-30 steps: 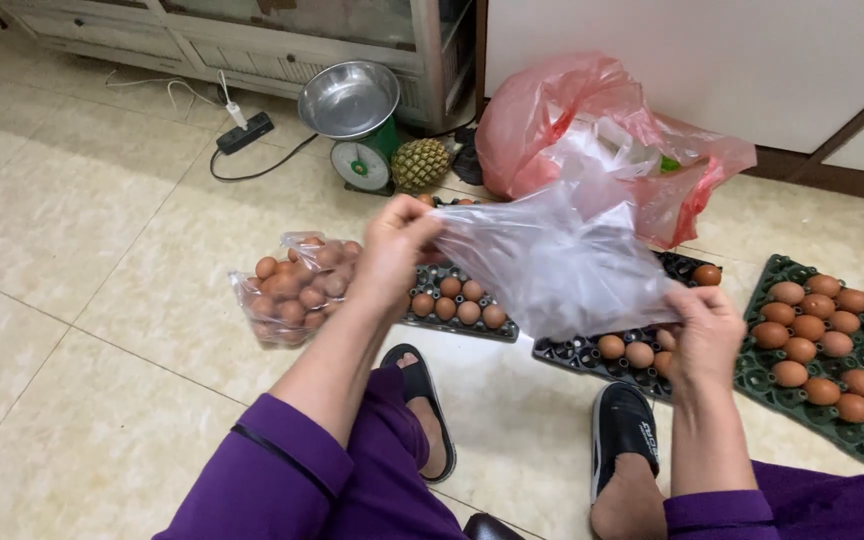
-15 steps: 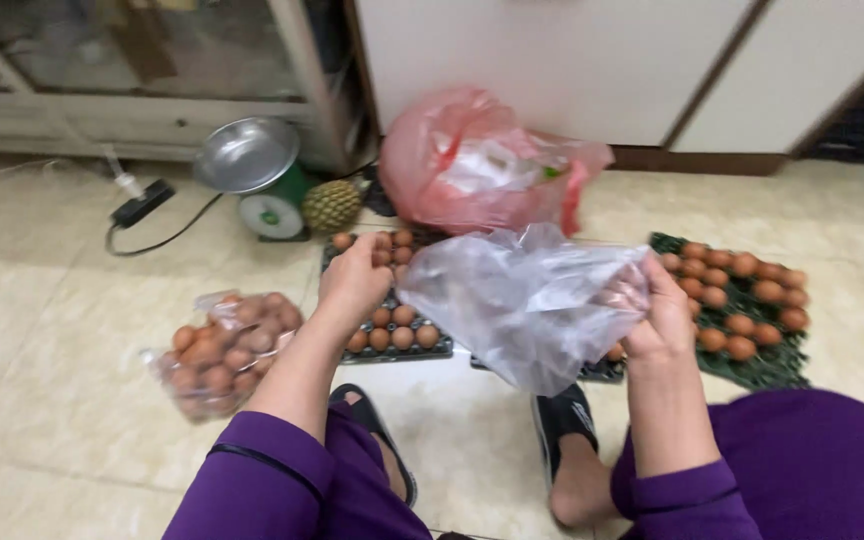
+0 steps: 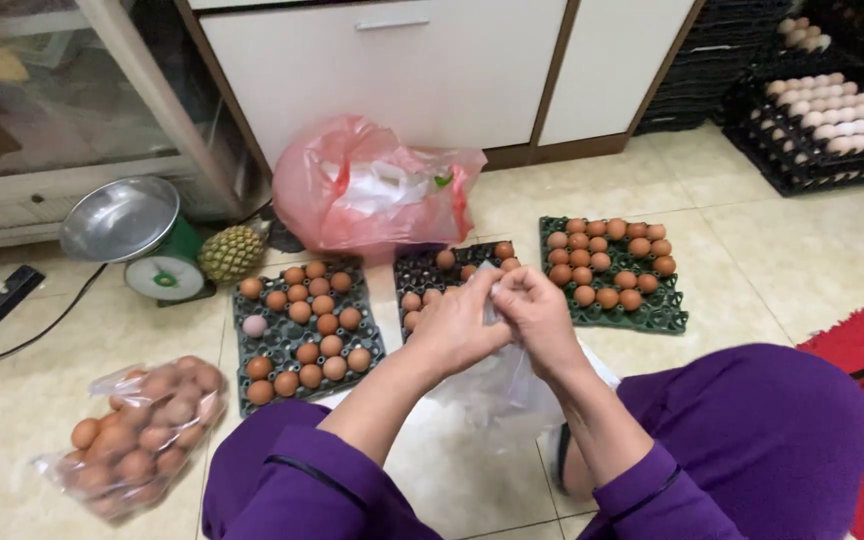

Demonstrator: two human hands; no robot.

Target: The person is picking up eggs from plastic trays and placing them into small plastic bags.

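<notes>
While the clear bag (image 3: 512,385) hangs down between your knees above the floor (image 3: 812,260), you pinch its top edge with both hands, close together in front of you. Your left hand (image 3: 460,325) is curled shut on the plastic, and your right hand (image 3: 540,312) grips the same edge just beside it, fingertips touching. Just beyond your hands lies the middle tray (image 3: 432,275), dark and only partly filled with brown eggs. To its left sits a fuller tray (image 3: 304,325), with one pale egg (image 3: 254,325) near its left edge; to the right is a green tray (image 3: 612,265). A pink bag (image 3: 372,190) stands behind the trays against the cabinet. Near the floor's left edge rest a bagged heap of eggs (image 3: 137,435), a scale (image 3: 147,240) and a pineapple (image 3: 232,253).
</notes>
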